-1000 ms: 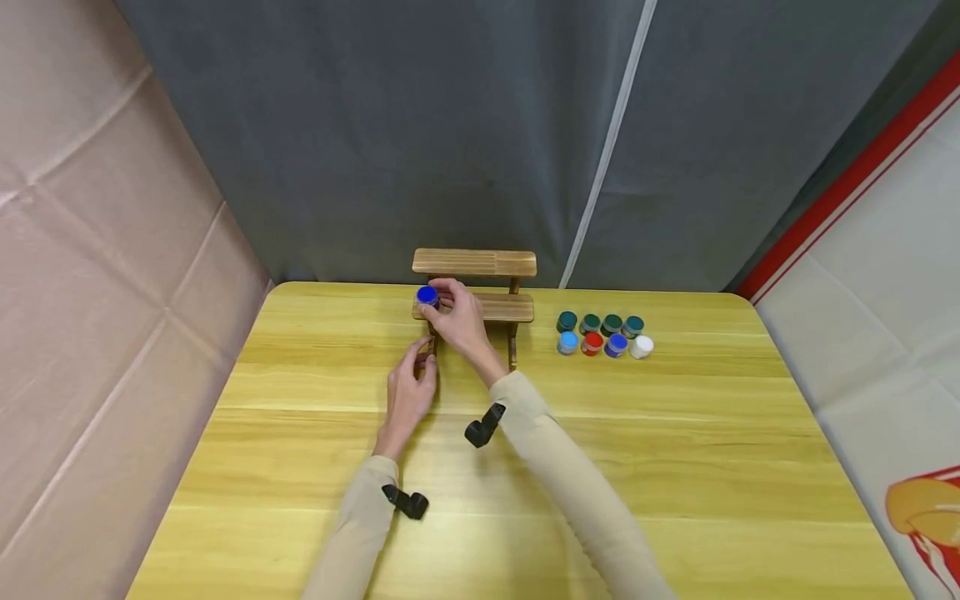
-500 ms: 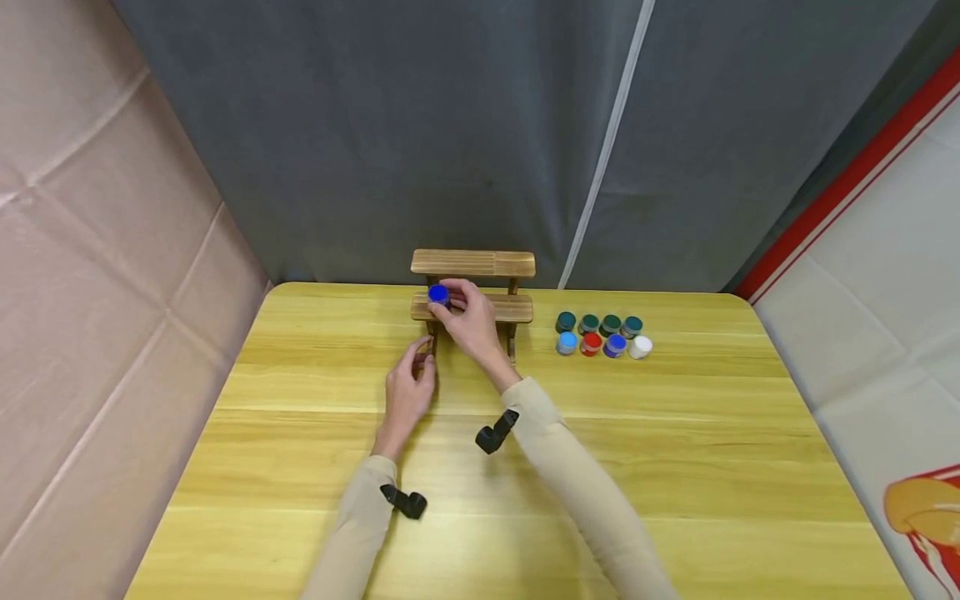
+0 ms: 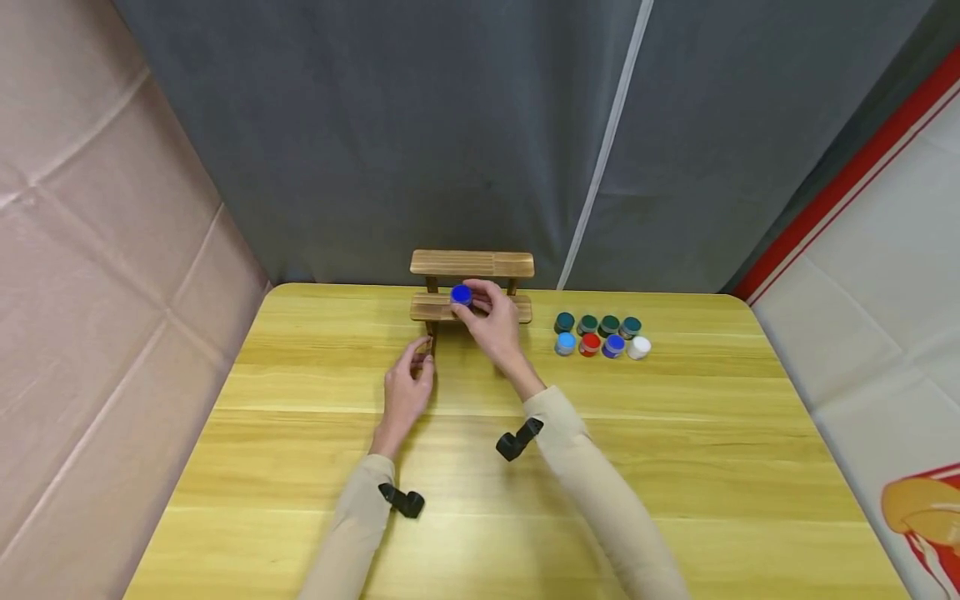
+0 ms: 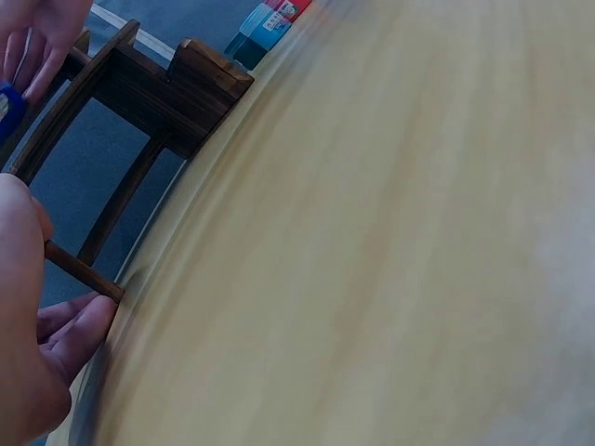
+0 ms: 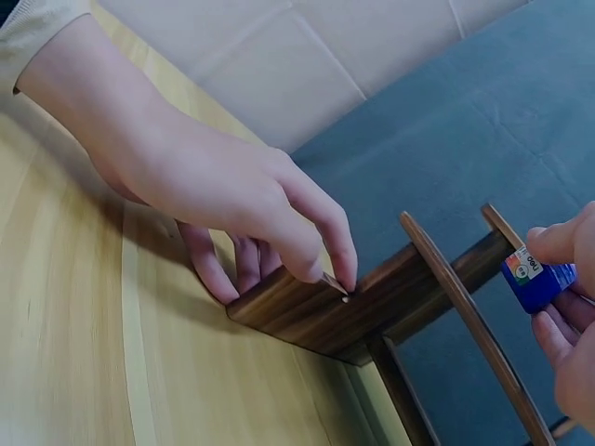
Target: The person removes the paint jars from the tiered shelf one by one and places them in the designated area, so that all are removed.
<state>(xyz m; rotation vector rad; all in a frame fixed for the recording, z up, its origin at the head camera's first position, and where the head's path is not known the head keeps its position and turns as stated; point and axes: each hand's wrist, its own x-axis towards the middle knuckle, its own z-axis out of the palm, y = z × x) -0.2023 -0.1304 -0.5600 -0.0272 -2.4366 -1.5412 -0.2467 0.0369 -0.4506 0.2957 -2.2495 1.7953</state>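
A dark brown wooden two-tier rack [image 3: 472, 263] stands at the table's back edge. My right hand [image 3: 497, 327] pinches a small paint jar [image 3: 461, 296] with a blue lid between thumb and fingers. In the head view the jar overlaps the middle of the lower shelf [image 3: 431, 307]. The right wrist view shows a printed label on the jar's side. With thumb and fingertips, my left hand [image 3: 407, 390] grips the front end of the rack's left side foot [image 5: 288, 307], low at the tabletop.
To the right of the rack, two rows of paint jars stand on the table [image 3: 675, 467]: several dark green ones [image 3: 589, 325] behind, then light blue [image 3: 565, 343], red [image 3: 589, 344], purple-blue [image 3: 613, 346] and white [image 3: 639, 347] in front. A grey curtain [image 3: 375, 150] hangs behind.
My right hand has moved right along the lower shelf with the blue-lidded jar, from the shelf's left end to its middle. My left hand keeps its place at the rack's foot.
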